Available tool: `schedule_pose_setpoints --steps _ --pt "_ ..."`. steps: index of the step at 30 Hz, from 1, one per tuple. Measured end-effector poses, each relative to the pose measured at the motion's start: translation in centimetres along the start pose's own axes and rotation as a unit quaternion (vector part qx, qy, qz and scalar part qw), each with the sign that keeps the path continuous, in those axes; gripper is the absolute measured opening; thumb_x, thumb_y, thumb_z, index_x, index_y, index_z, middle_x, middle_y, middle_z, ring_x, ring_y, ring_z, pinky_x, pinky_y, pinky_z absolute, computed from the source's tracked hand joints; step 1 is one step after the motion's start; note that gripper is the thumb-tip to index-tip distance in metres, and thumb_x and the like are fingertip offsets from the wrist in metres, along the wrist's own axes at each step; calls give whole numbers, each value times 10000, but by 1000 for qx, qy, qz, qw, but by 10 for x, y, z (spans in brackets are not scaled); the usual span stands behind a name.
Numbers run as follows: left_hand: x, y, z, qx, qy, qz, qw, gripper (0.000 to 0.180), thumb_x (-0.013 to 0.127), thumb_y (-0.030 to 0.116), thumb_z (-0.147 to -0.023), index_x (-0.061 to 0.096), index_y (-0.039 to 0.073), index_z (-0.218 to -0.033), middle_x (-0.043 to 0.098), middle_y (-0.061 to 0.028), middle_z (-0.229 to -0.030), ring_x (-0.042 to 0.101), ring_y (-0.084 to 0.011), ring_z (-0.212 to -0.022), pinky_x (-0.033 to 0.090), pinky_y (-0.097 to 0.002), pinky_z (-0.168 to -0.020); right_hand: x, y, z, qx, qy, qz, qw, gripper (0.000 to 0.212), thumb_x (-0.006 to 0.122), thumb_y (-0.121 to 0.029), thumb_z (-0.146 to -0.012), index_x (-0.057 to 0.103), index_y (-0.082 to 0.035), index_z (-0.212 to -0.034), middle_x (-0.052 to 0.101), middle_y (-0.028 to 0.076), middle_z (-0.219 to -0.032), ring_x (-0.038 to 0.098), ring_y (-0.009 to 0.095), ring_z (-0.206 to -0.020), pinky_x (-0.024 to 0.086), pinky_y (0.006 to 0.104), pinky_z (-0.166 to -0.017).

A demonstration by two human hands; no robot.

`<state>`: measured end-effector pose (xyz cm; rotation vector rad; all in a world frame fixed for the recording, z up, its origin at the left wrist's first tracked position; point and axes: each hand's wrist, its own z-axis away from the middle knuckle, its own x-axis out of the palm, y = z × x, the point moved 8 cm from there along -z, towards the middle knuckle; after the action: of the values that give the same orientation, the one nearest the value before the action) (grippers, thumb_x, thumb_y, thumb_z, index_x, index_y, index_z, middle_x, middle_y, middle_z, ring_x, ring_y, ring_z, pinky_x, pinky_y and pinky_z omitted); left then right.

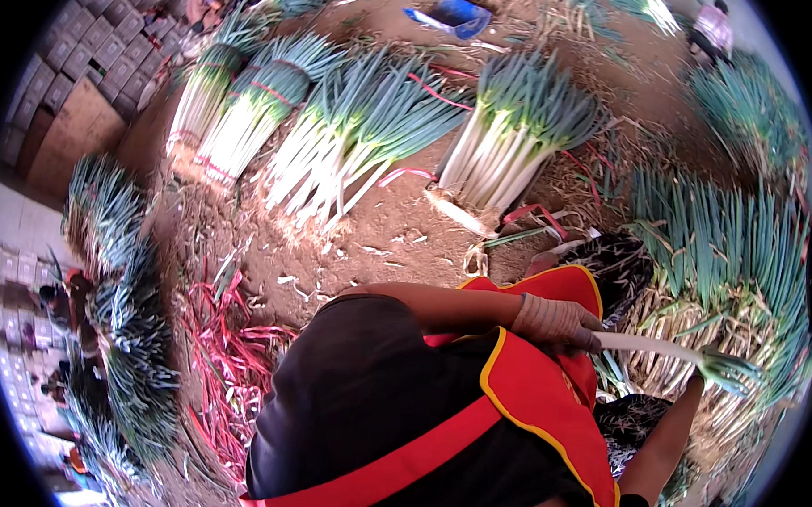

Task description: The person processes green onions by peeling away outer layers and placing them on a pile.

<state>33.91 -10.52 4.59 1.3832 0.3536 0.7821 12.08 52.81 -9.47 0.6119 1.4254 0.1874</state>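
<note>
My left hand [560, 323], with a tan banded wrap over its back and wrist, is closed around the white stem of a green onion [649, 344]. The stem points right, toward its green leaves. My right hand [695, 386] reaches up from below to where the stem meets the leaves. Its fingers are hidden by the leaves, so I cannot tell how they lie. Just beyond both hands is a large heap of green onions [719, 238], with dry, straw-coloured husks toward its near side.
Tied green onion bundles [273, 97] lie ahead, beside a loose spread pile [347, 135] and a standing bunch [517, 132]. Red strips [232, 364] are heaped at left near another onion row [134, 351]. A blue container [450, 15] lies farther off. Other people work in the distance.
</note>
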Motion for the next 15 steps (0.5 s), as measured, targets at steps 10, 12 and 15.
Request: schedule_pose_setpoints --steps 10,12,15 --pt "-110 45 131 134 268 156 941 451 607 203 -897 507 59 -1312 512 23 -680 387 -24 -451 299 -190 -396 21 -3 -8 -93 -42 177 979 299 529 -303 -921 628 -175 -1173 648 73 -1140 611 226 -997 460 404 -818" --pt "-139 52 129 137 322 154 924 488 561 158 -895 456 70 -1364 481 59 -691 371 -7 -463 279 -176 -392 28 7 1 -102 -44 204 973 298 532 -299 -919 627 -180 -1175 649 69 -1139 614 219 -993 462 401 -814" --pt "-206 26 169 125 485 86 861 157 535 288 -928 583 139 -930 398 92 -630 335 -18 -476 248 -197 -417 18 -2 -5 -41 -19 170 984 294 564 -268 -885 610 -234 -1174 650 28 -1119 615 132 -951 478 354 -753"
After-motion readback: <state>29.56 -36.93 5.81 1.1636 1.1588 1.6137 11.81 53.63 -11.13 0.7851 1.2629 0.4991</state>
